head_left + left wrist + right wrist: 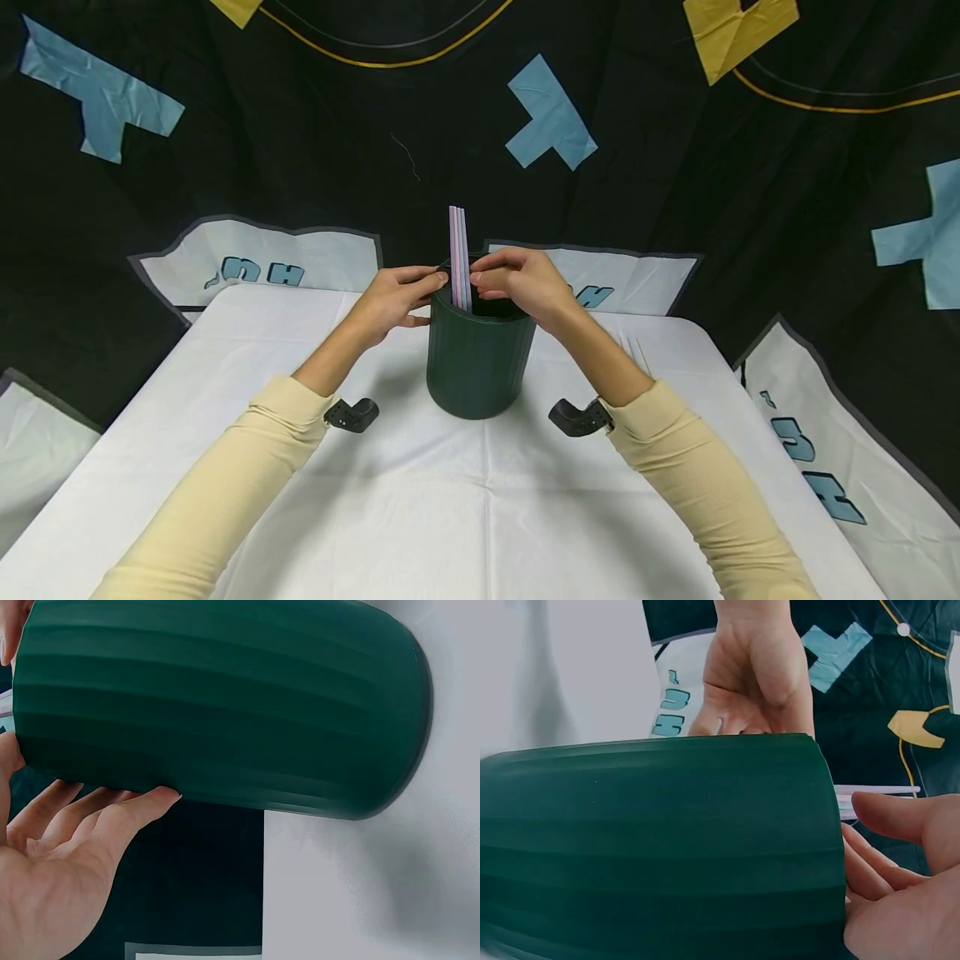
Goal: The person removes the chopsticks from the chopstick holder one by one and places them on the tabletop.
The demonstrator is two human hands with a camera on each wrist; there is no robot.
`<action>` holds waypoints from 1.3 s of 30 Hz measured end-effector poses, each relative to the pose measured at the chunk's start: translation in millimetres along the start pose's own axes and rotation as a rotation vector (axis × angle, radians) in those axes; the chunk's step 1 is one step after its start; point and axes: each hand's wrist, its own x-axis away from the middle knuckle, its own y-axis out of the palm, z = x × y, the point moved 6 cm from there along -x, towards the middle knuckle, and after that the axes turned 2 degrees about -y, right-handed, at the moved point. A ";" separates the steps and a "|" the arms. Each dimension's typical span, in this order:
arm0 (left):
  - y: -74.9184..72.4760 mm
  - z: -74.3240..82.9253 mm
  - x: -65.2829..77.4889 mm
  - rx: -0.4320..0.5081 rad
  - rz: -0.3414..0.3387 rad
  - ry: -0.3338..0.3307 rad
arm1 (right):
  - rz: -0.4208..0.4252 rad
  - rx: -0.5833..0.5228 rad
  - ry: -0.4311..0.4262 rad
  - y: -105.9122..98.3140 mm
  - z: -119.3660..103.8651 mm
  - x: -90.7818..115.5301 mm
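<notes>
A dark green ribbed bin stands upright on the white table. Several long, thin pastel sticks that look like straws rise from its opening in a tight bundle. My left hand grips the bin's left rim, thumb at the top and fingers against the outer wall; the left wrist view shows these fingers along the side. Over the opening, my right hand has bent fingers whose tips meet the bundle's right side. Whether they pinch it I cannot tell. In the right wrist view, the thumb lies beside the straws.
On the table, a few thin pale sticks lie behind my right forearm. A black cloth with blue and yellow patches hangs behind the table. Black wrist mounts sit on both sleeves.
</notes>
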 end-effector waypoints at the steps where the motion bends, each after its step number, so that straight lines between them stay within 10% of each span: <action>1: 0.1 0.1 0.2 0.000 0.000 0.001 | 0.001 0.007 0.001 0.0 0.0 0.3; 39: 0.1 -0.7 -1.1 0.010 0.000 0.000 | 0.072 0.042 -0.017 5.0 2.1 -6.3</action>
